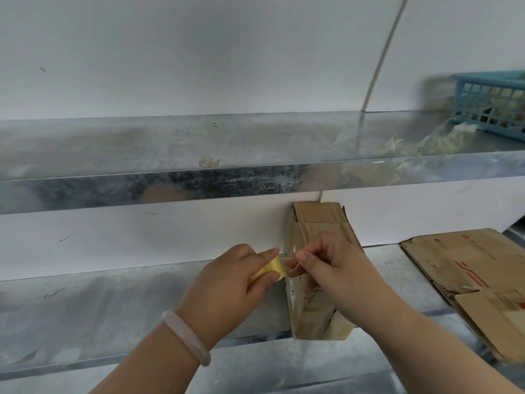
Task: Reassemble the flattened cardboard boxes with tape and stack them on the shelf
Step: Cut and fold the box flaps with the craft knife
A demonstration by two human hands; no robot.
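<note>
Early stage. One small cardboard box point(318, 220) stands partly formed on the lower shelf point(113, 302), with no fresh tape visible. In front of the box, the left hand point(227, 282) grips the yellow tape roll point(268, 271); the right hand point(326, 268) pinches the tape end point(286, 258). Right of the box, flattened cardboard point(468, 265) lies unassembled. A blue basket point(494, 103) sits above-right, obstructing nothing.
</note>
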